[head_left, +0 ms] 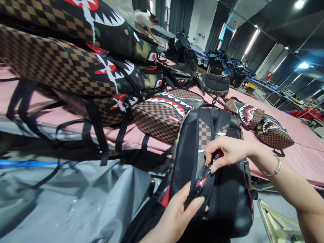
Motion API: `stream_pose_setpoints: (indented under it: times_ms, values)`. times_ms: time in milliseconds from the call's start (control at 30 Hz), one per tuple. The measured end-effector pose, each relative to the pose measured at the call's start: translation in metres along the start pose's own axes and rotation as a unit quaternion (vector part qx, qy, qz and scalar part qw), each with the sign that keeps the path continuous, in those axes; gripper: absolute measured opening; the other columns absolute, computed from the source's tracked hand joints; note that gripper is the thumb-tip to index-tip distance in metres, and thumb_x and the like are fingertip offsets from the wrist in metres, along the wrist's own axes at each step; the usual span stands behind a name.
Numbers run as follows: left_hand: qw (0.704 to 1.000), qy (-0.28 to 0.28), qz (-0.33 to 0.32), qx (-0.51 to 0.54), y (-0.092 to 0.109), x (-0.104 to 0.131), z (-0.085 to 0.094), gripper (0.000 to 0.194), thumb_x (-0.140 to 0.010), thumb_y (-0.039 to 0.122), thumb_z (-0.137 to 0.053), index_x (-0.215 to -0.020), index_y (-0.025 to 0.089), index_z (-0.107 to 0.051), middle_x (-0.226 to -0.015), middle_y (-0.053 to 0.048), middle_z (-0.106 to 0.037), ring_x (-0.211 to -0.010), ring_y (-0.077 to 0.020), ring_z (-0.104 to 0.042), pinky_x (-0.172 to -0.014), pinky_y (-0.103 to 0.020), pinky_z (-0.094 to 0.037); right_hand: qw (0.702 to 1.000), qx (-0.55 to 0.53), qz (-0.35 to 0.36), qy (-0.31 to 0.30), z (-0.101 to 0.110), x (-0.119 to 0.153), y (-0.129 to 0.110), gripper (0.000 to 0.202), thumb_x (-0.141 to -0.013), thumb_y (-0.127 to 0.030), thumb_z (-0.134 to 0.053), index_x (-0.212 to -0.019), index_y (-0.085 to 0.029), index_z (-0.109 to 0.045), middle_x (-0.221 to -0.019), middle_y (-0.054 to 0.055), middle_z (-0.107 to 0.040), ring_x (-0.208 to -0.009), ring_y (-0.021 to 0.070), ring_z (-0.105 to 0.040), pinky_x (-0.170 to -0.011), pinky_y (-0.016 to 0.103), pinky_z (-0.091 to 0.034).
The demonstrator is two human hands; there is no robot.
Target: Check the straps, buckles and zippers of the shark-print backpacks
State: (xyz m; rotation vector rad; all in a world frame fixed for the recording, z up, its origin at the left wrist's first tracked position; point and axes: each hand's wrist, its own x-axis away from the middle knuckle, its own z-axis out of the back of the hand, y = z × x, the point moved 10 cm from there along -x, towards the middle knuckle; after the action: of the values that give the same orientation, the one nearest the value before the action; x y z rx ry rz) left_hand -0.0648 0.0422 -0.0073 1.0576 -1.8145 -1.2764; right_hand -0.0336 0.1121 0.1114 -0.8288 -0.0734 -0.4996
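Note:
A black backpack (229, 195) stands in front of me with its padded back and shoulder straps facing me. My left hand (181, 209) is wrapped round the lower part of a shoulder strap (206, 185), thumb on top. Higher on the same strap, my right hand (221, 153) pinches something small, with thumb and forefinger close together; what it is I cannot make out. Between the hands a small red and white tag (201, 181) shows on the strap. Brown checkered panels (204, 133) run along the upper straps.
A pink-covered table (301, 162) carries stacked checkered shark-mouth backpacks (58, 64) at left, another backpack (157, 118) just behind mine, and smaller bags (274, 131) at right. Black straps (97, 135) hang over its edge. Grey sheeting (101, 199) lies below left. A person (144, 20) bends over a far table.

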Motion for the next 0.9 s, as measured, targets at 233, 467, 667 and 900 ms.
stream_pose_setpoints:
  times_ms: [233,467,667,900]
  values:
    - [1.000,0.002,-0.015,0.012,0.002,0.001,0.000,0.028,-0.077,0.041,-0.055,-0.094,0.018,-0.059,-0.072,-0.002,-0.058,-0.067,-0.0153,-0.057,-0.057,-0.021,-0.050,1.000,0.009,0.007,0.020,0.001,0.002,-0.002,0.020,-0.074,-0.028,-0.068,-0.081,-0.011,-0.063,-0.074,0.001,-0.061,-0.066,0.0095,-0.053,-0.062,0.019,-0.040]
    - [1.000,0.018,-0.007,0.013,0.005,0.000,0.000,0.030,-0.075,0.042,-0.058,-0.091,0.017,-0.060,-0.073,-0.001,-0.058,-0.065,-0.0151,-0.057,-0.059,-0.023,-0.051,1.000,-0.003,-0.018,0.022,0.005,0.008,0.000,0.022,-0.075,-0.031,-0.067,-0.083,-0.011,-0.062,-0.077,0.002,-0.062,-0.067,0.0094,-0.053,-0.062,0.019,-0.041]
    - [1.000,0.012,0.000,0.011,0.001,-0.001,0.000,0.043,-0.076,0.043,-0.057,-0.111,0.019,-0.056,-0.077,-0.002,-0.059,-0.067,-0.0164,-0.058,-0.057,-0.023,-0.051,0.999,0.034,0.039,0.016,-0.002,0.003,-0.018,0.017,-0.077,-0.028,-0.065,-0.081,-0.012,-0.062,-0.076,0.002,-0.062,-0.068,0.0105,-0.054,-0.064,0.020,-0.041]
    - [1.000,0.024,-0.008,0.008,0.001,-0.001,0.005,0.042,-0.077,0.041,-0.057,-0.113,0.019,-0.057,-0.072,-0.001,-0.056,-0.067,-0.0153,-0.057,-0.060,-0.023,-0.051,0.998,0.038,0.017,0.053,0.004,0.009,-0.012,0.019,-0.076,-0.028,-0.067,-0.083,-0.011,-0.062,-0.077,0.003,-0.061,-0.069,0.0112,-0.054,-0.063,0.020,-0.041]
